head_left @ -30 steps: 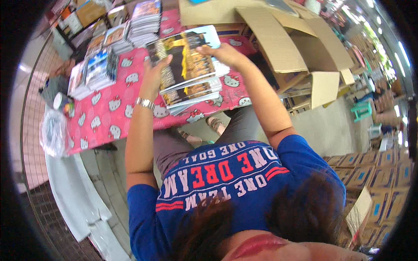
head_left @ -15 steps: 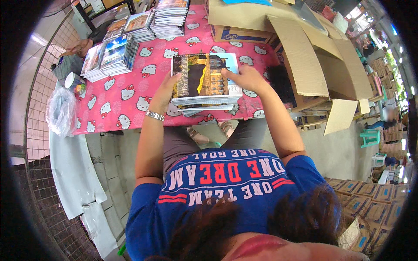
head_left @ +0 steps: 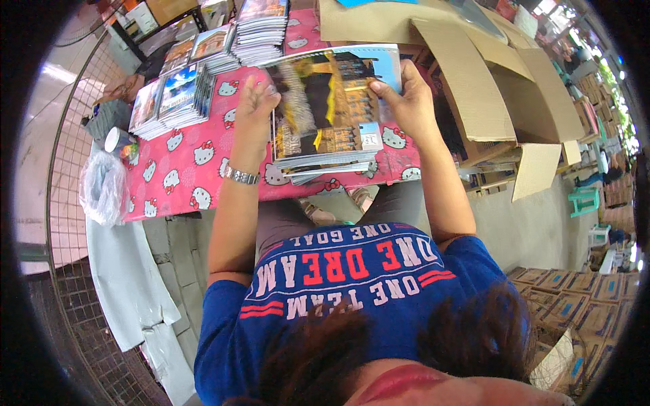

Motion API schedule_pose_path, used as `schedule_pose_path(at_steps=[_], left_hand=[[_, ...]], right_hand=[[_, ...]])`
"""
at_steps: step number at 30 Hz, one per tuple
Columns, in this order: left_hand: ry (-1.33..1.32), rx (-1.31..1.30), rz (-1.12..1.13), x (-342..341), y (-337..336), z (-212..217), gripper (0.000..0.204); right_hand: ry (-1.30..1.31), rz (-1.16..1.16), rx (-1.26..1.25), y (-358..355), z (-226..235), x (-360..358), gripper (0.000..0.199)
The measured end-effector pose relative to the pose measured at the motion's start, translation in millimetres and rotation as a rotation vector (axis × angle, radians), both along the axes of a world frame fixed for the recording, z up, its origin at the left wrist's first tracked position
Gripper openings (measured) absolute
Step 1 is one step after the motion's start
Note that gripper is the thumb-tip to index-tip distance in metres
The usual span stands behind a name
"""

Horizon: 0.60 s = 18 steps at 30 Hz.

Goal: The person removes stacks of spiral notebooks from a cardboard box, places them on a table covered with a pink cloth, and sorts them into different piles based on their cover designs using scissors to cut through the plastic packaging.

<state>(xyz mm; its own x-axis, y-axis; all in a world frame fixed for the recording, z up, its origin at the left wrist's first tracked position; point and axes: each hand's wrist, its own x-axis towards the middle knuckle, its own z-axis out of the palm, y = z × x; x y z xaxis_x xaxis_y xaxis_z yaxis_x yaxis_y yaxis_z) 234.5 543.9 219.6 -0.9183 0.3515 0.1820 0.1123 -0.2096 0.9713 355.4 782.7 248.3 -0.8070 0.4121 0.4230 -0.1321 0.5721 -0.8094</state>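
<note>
My right hand (head_left: 413, 105) grips a spiral-bound notebook (head_left: 332, 95) by its right edge, thumb on the cover and fingers behind. The notebook is raised and tilted, its cover dark with yellow and blue, partly smeared by motion. Under it, at the table's front edge, lies a small stack of similar notebooks (head_left: 328, 161). Beside the raised notebook's left edge is my left hand (head_left: 252, 118), fingers apart and holding nothing; whether a fingertip touches the edge I cannot tell.
A pink patterned cloth covers the table (head_left: 183, 159). More notebook stacks (head_left: 179, 98) and a taller pile (head_left: 263, 30) stand at the far left, near a paper cup (head_left: 116, 140) and a plastic bag (head_left: 105, 189). Open cardboard boxes (head_left: 467, 88) crowd the right side.
The top notebook has come up off the stack in my right hand and tilted. My left hand has let go of the stack's left side, its fingers now spread.
</note>
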Motion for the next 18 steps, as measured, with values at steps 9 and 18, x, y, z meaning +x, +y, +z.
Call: schedule_pose_path(at_steps=[9,18], left_hand=[[0.235,-0.048,0.087,3.8,8.2,-34.7,0.053],[1.263,-0.596,0.38,54.6,72.8,49.7,0.052]], right_hand=[[-0.062,0.107,-0.179,-17.7,-61.2,-16.7,0.06],[-0.028,0.154,-0.105,-22.7,-59.1,-12.6,0.054]])
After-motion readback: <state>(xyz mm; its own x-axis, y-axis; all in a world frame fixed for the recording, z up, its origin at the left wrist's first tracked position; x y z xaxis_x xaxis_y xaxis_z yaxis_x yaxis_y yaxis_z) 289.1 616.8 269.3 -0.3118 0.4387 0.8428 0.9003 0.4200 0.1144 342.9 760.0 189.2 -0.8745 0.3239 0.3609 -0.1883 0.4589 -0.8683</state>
